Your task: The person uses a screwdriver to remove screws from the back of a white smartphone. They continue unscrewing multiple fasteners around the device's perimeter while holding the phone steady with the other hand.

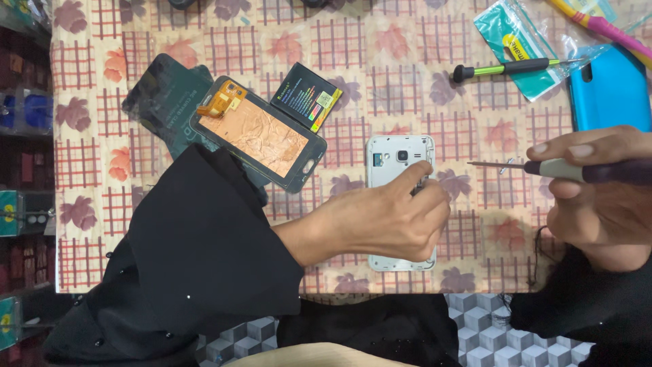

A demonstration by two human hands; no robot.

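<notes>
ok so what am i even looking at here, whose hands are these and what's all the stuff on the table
This is one picture from a camera worn on a person's head, looking down at their own two bare hands over a table with a checked, leaf-patterned cloth.

The left hand, in a wide black sleeve, rests its fingertips on a white phone body lying with its camera side up. The right hand holds a small screwdriver pointing toward that phone.

Also on the cloth: a detached phone screen with a copper-coloured back, a black battery, a second screwdriver with a green and black handle, a teal plastic packet and a blue phone case.
</notes>
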